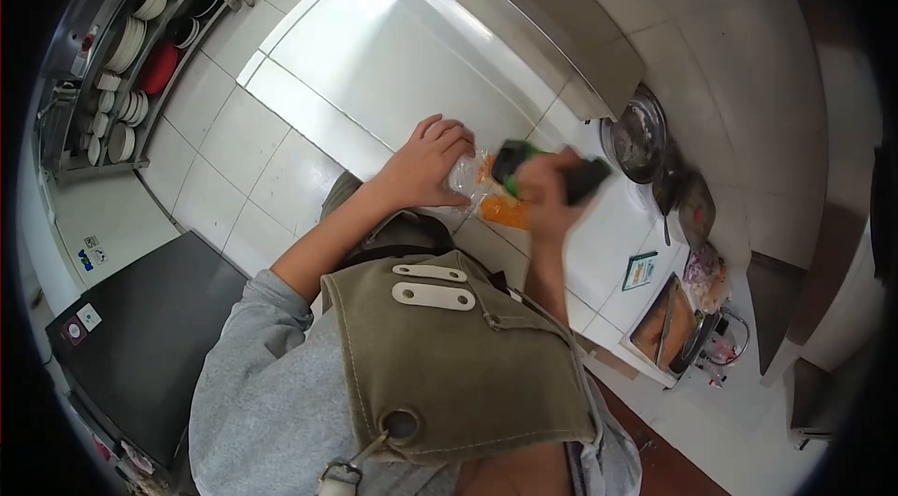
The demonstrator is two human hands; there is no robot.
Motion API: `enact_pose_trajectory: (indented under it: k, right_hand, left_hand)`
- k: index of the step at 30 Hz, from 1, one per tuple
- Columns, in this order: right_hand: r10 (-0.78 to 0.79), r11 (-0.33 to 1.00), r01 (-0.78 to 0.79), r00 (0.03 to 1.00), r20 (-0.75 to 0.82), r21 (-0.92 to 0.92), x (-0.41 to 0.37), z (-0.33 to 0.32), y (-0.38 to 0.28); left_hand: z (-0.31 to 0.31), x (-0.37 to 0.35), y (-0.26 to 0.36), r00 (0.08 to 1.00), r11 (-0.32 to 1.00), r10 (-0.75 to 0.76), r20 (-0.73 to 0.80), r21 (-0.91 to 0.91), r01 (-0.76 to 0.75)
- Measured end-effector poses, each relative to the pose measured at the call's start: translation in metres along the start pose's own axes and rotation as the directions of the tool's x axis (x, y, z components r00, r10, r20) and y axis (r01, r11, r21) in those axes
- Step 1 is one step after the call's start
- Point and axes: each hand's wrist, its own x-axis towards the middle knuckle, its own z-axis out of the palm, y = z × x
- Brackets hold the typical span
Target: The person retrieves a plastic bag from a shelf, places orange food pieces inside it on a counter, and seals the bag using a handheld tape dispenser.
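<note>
Currently both hands work at the near edge of the white desk [393, 57]. Its top runs wide beyond them to a raised steel back edge, and its right end is crowded. A metal bowl [636, 136] sits there, contents unclear. A tray [666, 326] further along holds brownish food. A clear plastic bag [496, 206] of orange pieces lies between the hands. The left hand [426, 164] fingers curl over the bag's end, holding it. The right hand [543, 197] fingers wrap a black-and-green tool [585, 180], blurred, right at the bag's other side.
</note>
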Motion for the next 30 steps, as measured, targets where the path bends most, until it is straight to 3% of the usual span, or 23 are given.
enact_pose_trajectory:
  k: [1,2,5,7,8,10,13,14,16,17,18,20,21,22,24,25,26,28,30]
  right_hand:
    - [-0.028,0.986,0.022,0.999,-0.033,-0.164,-0.002,0.007,0.024]
    - [-0.034,0.930,0.066,0.995,0.094,-0.363,-0.007,-0.007,0.045]
    - [-0.042,0.940,0.048,0.999,0.024,-0.337,-0.004,0.005,0.021]
    - [0.019,0.985,-0.004,0.996,0.089,-0.172,0.005,-0.004,0.005]
    - [-0.064,0.995,0.079,0.975,0.211,-0.063,0.004,-0.007,-0.007]
    - [-0.111,0.942,0.160,0.978,0.177,-0.296,-0.005,0.005,-0.001]
    - [0.067,0.930,-0.050,0.997,0.035,-0.365,0.000,0.006,0.035]
    - [0.065,0.930,-0.052,0.998,0.025,-0.365,0.000,-0.003,0.031]
    - [0.180,0.976,-0.167,0.980,0.085,-0.139,0.012,-0.002,-0.003]
    - [0.120,0.993,-0.119,0.986,0.116,-0.017,0.010,-0.003,-0.016]
    - [0.130,0.992,-0.128,0.985,0.111,-0.022,0.004,-0.006,-0.004]
    - [-0.044,0.931,0.094,0.988,0.148,-0.352,-0.007,-0.004,0.032]
    - [-0.076,0.983,0.097,0.987,0.139,-0.153,-0.009,0.003,0.030]
    - [-0.084,0.983,0.106,0.986,0.145,-0.151,-0.001,0.005,0.026]
    - [0.071,0.996,-0.072,0.997,-0.023,-0.050,0.005,-0.001,0.007]
    - [0.022,0.997,-0.020,1.000,0.020,-0.078,0.004,-0.006,-0.004]
    - [-0.042,0.999,0.039,0.993,0.109,0.037,0.001,-0.008,-0.017]
    - [-0.060,0.988,0.066,0.997,0.046,-0.143,-0.016,-0.003,-0.007]
    - [-0.043,0.993,0.042,0.999,-0.005,-0.107,-0.017,0.003,0.030]
  left_hand:
    - [-0.001,0.000,0.001,1.000,1.000,0.006,0.004,0.001,-0.006]
    - [-0.001,-0.001,0.002,1.000,1.000,0.000,0.006,-0.013,0.000]
    - [-0.002,-0.001,0.003,1.000,1.000,-0.003,-0.011,-0.030,0.003]
    - [-0.004,0.003,0.000,0.999,1.000,0.005,-0.034,-0.028,-0.006]
    - [-0.004,0.003,0.000,0.999,0.999,0.004,-0.038,-0.035,-0.006]
    - [-0.001,-0.003,0.003,1.000,0.999,-0.001,-0.027,-0.051,-0.001]
    - [-0.002,0.003,0.002,0.998,0.998,-0.001,-0.063,-0.060,-0.003]
    - [-0.002,0.001,0.003,0.998,0.998,-0.013,-0.056,-0.064,0.009]
    - [-0.004,0.003,0.000,0.998,0.998,-0.016,-0.053,-0.061,0.013]
    - [-0.004,0.003,0.000,0.998,0.998,-0.026,-0.049,-0.067,0.022]
    - [-0.002,0.000,0.003,0.999,0.996,-0.037,-0.039,-0.080,0.034]
    - [-0.001,-0.002,0.004,0.999,0.996,-0.041,-0.033,-0.078,0.038]
    - [-0.002,0.001,0.002,0.999,0.997,-0.041,-0.034,-0.071,0.038]
    - [-0.004,0.004,0.000,0.998,0.997,-0.038,-0.041,-0.065,0.035]
    - [-0.002,0.000,0.002,0.999,0.999,-0.019,-0.037,-0.046,0.018]
    - [-0.001,0.001,0.001,0.999,0.998,-0.027,-0.028,-0.060,0.026]
    - [-0.001,0.001,0.001,0.999,0.998,-0.030,-0.032,-0.059,0.028]
    - [-0.003,0.002,0.003,0.999,0.998,-0.037,-0.029,-0.061,0.035]
    - [-0.005,0.002,0.003,0.999,0.997,-0.039,-0.015,-0.066,0.038]
